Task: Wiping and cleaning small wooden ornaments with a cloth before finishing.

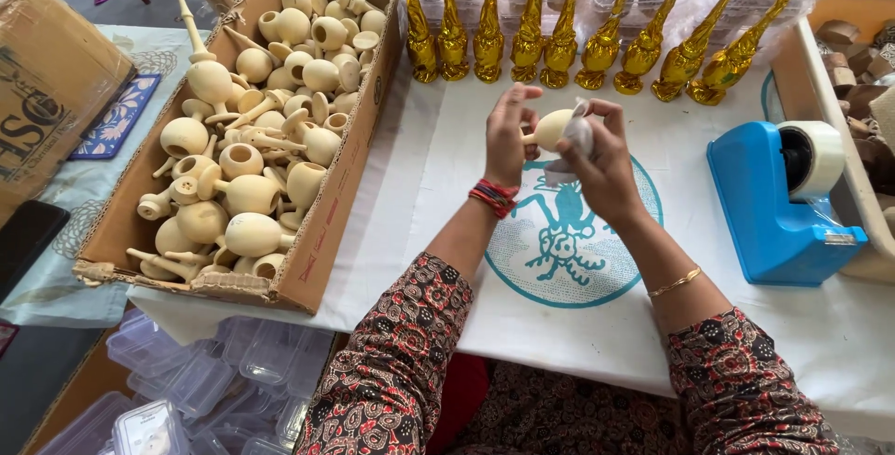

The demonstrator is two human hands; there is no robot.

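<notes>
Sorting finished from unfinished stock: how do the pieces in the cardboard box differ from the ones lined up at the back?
The wooden pieces are bare, pale and matt; the gold pieces are shiny gold. The wooden pieces lie jumbled in the cardboard box; the gold pieces stand in a row on the table. Both have tapering spouts.

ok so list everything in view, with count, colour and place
wooden piece: one, cream, held in both hands
cloth: one, grey-white, in right hand against the piece
box: one, brown cardboard, left, full of cream wooden pieces
gold figures: nine, gold, row at table's far edge
tape dispenser: one, blue, right
plastic tubs: many, clear, under table at left
table cover: white, teal round print
left hand: red bangles on wrist
right hand: thin gold bangle on wrist
</notes>
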